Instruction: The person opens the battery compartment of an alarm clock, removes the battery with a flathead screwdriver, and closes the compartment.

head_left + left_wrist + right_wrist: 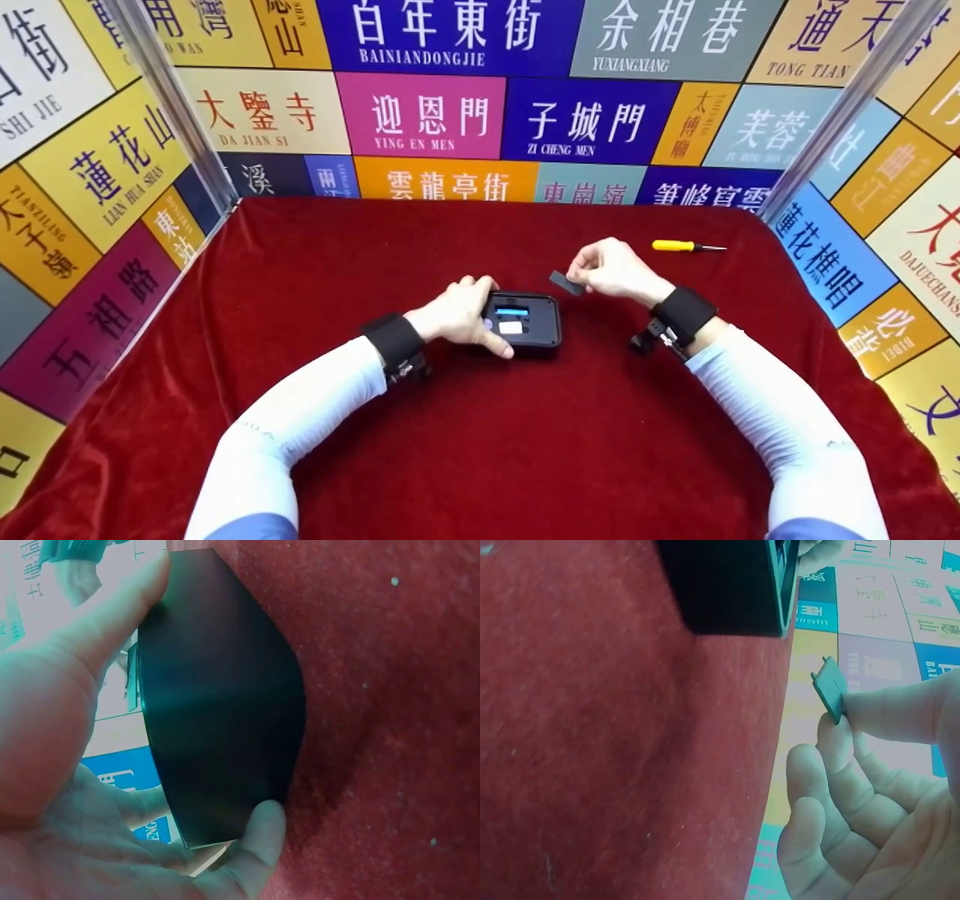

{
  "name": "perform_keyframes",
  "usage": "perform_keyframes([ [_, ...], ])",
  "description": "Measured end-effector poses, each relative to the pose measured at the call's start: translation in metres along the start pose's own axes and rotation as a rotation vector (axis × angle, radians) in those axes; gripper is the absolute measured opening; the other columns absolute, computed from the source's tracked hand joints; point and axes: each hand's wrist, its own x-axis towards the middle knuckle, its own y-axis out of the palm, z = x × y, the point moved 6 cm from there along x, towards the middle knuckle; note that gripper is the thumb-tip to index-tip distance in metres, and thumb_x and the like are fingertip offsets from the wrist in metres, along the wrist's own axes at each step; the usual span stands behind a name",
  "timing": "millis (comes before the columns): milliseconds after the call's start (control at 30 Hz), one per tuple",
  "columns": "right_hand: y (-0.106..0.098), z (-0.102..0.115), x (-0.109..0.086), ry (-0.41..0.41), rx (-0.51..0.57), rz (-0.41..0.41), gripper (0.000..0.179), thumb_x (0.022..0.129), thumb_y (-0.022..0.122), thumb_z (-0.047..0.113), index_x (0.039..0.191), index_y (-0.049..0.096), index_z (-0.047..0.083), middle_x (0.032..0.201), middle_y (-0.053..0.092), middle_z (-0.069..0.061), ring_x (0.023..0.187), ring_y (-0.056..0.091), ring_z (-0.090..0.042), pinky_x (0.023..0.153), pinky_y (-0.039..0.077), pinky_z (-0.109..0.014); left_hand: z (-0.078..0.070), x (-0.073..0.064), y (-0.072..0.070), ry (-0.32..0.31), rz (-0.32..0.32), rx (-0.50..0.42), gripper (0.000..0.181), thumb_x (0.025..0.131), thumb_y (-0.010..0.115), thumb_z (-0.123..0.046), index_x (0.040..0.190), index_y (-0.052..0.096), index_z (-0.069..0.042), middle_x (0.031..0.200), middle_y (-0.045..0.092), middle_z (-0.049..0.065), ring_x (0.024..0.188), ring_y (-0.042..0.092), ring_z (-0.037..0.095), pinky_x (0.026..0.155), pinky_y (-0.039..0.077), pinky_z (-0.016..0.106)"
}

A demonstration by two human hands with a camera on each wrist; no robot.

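Observation:
A black box-shaped device (546, 324) lies on the red cloth, its back facing up. A blue battery (512, 311) shows in its open compartment, above a white label (511, 328). My left hand (459, 311) grips the device's left end, with thumb and fingers on opposite edges; the left wrist view shows its dark, smooth side (217, 705). Just right of the device, my right hand (619, 271) pinches a small black battery cover (565, 283) between thumb and index finger, apart from the device. Two small tabs stick out of the cover (829, 690) in the right wrist view.
A yellow-handled screwdriver (686, 246) lies at the back right, beyond my right hand. Red cloth (525, 450) covers the table. Clear posts (172, 105) rise at the back corners, before a wall of colourful signs (420, 116).

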Motion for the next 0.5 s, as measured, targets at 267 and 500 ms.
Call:
perform_keyframes([
  [267, -0.006, -0.014, -0.006, 0.056, 0.013, 0.015, 0.016, 0.104, 0.075, 0.016, 0.103, 0.083, 0.003, 0.080, 0.079, 0.000, 0.070, 0.074, -0.021, 0.064, 0.053, -0.022, 0.002, 0.001, 0.002, -0.005, 0.009, -0.003, 0.106, 0.070, 0.106, -0.052, 0.152, 0.053, -0.010, 0.140, 0.062, 0.023, 0.132, 0.061, 0.046, 0.114, 0.056, 0.051],
  [500, -0.012, -0.025, -0.010, 0.081, 0.018, 0.018, 0.018, 0.105, 0.075, 0.017, 0.103, 0.082, 0.001, 0.080, 0.078, 0.000, 0.070, 0.075, -0.020, 0.065, 0.055, -0.022, 0.003, 0.001, 0.001, -0.001, 0.009, 0.002, 0.106, 0.070, 0.106, -0.052, 0.152, 0.053, -0.010, 0.140, 0.062, 0.023, 0.132, 0.060, 0.046, 0.115, 0.055, 0.051],
])
